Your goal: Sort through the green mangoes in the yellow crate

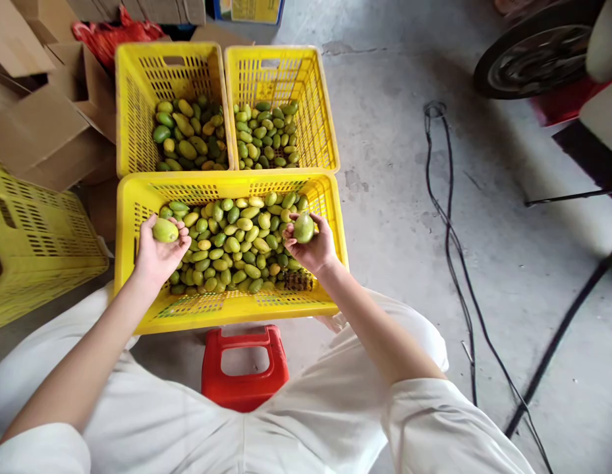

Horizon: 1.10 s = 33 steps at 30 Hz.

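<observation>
Fingers curled and palm up, my left hand (156, 253) cradles a yellow-green oval fruit (165, 230) over the left side of the front yellow crate (236, 315). On the other side, my right hand (319, 252) grips a rounder green fruit (304, 228) from beneath, above the right part of that crate. Below both hands lies a broad layer of loose green and yellowish fruits (236, 243). Two more yellow crates stand directly behind: the back left crate (132, 112) and the back right crate (318, 105), each with similar fruits at the bottom.
A red plastic stool (244, 385) sits between my legs. Another yellow crate (39, 243) is at the left, near cardboard boxes (33, 125) and a red plastic bag (115, 36). Black cables (448, 230) run across the concrete floor at right, with a vehicle wheel (537, 56) beyond.
</observation>
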Tool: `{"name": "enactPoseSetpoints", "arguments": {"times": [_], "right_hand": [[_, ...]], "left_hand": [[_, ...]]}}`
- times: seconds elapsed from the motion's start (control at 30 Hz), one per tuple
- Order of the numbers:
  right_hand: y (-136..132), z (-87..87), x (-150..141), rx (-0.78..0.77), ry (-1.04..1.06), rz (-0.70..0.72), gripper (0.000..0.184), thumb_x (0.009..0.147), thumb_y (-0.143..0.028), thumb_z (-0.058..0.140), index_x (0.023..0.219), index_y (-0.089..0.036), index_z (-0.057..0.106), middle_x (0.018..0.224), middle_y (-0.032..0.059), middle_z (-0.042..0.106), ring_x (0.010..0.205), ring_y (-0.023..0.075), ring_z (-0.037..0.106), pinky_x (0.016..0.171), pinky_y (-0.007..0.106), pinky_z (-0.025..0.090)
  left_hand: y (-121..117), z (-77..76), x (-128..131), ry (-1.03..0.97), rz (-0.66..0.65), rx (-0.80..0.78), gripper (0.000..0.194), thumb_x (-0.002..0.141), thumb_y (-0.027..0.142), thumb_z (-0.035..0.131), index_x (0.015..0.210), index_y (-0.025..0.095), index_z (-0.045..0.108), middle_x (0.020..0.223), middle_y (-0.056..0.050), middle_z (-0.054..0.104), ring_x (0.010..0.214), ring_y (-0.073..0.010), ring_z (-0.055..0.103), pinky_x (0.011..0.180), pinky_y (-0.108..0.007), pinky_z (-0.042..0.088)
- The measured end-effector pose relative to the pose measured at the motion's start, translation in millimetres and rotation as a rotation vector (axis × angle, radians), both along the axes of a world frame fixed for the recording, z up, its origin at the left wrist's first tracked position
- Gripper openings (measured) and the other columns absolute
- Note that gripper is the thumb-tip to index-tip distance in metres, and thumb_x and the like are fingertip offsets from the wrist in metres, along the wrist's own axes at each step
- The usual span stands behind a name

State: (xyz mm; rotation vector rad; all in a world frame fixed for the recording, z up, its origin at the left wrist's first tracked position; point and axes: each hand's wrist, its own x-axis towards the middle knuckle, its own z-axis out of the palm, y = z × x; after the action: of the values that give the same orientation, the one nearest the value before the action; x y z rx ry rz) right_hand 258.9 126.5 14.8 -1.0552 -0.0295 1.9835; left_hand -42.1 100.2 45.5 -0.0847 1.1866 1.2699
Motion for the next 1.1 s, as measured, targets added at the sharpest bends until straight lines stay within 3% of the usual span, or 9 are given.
{"name": "enactPoseSetpoints", "arguments": {"times": [0.1,0.2,0.3,0.4,0.47,0.57,0.8,0.97,1.1], "right_hand": [[-0.7,5.5,-0.6,-0.022,0.031,0.007,0.018,0.085,-0.036,0.054,0.092,-0.021,0.059,0.076,0.0027,0.064,0.062,0.0137,0.057,0.043,0.019,0.045],[-2.1,12.3,-1.8,0.015,0.027,0.063,0.023,0.082,-0.034,0.053,0.100,-0.021,0.061,0.087,0.0041,0.068,0.064,0.0142,0.058,0.044,0.020,0.047],[-2.8,16.5,-2.9,0.076,0.025,0.100,0.029,0.081,-0.031,0.054,0.107,-0.023,0.061,0.093,0.0033,0.070,0.071,0.0156,0.062,0.055,0.025,0.056],[-3.1,16.4,-5.9,0.087,0.028,0.131,0.031,0.080,-0.025,0.054,0.110,-0.023,0.060,0.094,0.0026,0.071,0.079,0.0175,0.065,0.066,0.030,0.060],[-3.4,14.6,-8.8,0.076,0.002,0.135,0.027,0.081,-0.022,0.055,0.108,-0.024,0.060,0.096,0.0022,0.072,0.080,0.0169,0.066,0.069,0.030,0.060],[-3.6,10.7,-11.9,0.114,-0.089,0.112,0.015,0.087,-0.027,0.059,0.101,-0.023,0.062,0.101,0.0021,0.071,0.074,0.0129,0.063,0.061,0.022,0.056],[-0.5,2.5,-7.8,0.165,-0.252,0.007,0.017,0.088,-0.039,0.065,0.098,-0.025,0.063,0.082,-0.0030,0.063,0.055,0.0077,0.046,0.043,0.017,0.040],[-1.1,1.2,-9.1,0.157,-0.211,-0.028,0.027,0.084,-0.046,0.073,0.096,-0.025,0.060,0.073,-0.0046,0.058,0.053,0.0064,0.044,0.043,0.016,0.040],[-0.5,4.5,-7.4,0.098,-0.130,-0.053,0.033,0.087,-0.056,0.066,0.089,-0.023,0.058,0.072,-0.0023,0.058,0.053,0.0078,0.044,0.041,0.017,0.041]], "left_hand": [[-0.7,4.8,0.2,-0.020,0.011,-0.035,0.020,0.092,0.031,0.054,0.076,0.019,0.054,0.077,-0.006,0.062,0.068,-0.0123,0.062,0.054,-0.018,0.052],[-1.6,6.6,1.6,-0.045,-0.046,-0.004,0.009,0.087,0.019,0.057,0.078,0.018,0.055,0.073,-0.002,0.059,0.055,-0.0069,0.054,0.045,-0.013,0.044],[-2.3,6.1,1.9,-0.056,-0.112,0.027,0.006,0.084,0.015,0.060,0.081,0.017,0.056,0.065,0.003,0.051,0.048,-0.0044,0.046,0.040,-0.012,0.036],[-3.9,5.9,1.8,-0.055,-0.164,0.037,0.008,0.088,0.025,0.060,0.085,0.017,0.059,0.072,-0.001,0.057,0.057,-0.0097,0.057,0.046,-0.017,0.047],[-5.3,6.2,3.1,-0.056,-0.184,0.043,0.013,0.090,0.028,0.055,0.088,0.017,0.062,0.082,-0.007,0.064,0.071,-0.0165,0.066,0.058,-0.026,0.058],[-6.2,6.3,7.7,-0.018,-0.151,0.043,0.013,0.092,0.021,0.052,0.090,0.016,0.064,0.093,-0.010,0.068,0.084,-0.0192,0.069,0.073,-0.031,0.062],[-0.1,2.1,7.8,0.080,-0.063,0.056,0.013,0.090,0.033,0.068,0.092,0.021,0.068,0.093,-0.005,0.072,0.067,-0.0099,0.064,0.051,-0.015,0.051],[2.4,-0.2,6.0,0.094,-0.030,0.061,0.012,0.091,0.030,0.067,0.083,0.021,0.069,0.078,-0.002,0.070,0.061,-0.0086,0.059,0.046,-0.014,0.045],[1.0,-1.4,5.7,0.076,0.010,0.050,0.019,0.091,0.024,0.066,0.073,0.019,0.065,0.068,0.001,0.066,0.056,-0.0077,0.055,0.045,-0.015,0.043]]}}
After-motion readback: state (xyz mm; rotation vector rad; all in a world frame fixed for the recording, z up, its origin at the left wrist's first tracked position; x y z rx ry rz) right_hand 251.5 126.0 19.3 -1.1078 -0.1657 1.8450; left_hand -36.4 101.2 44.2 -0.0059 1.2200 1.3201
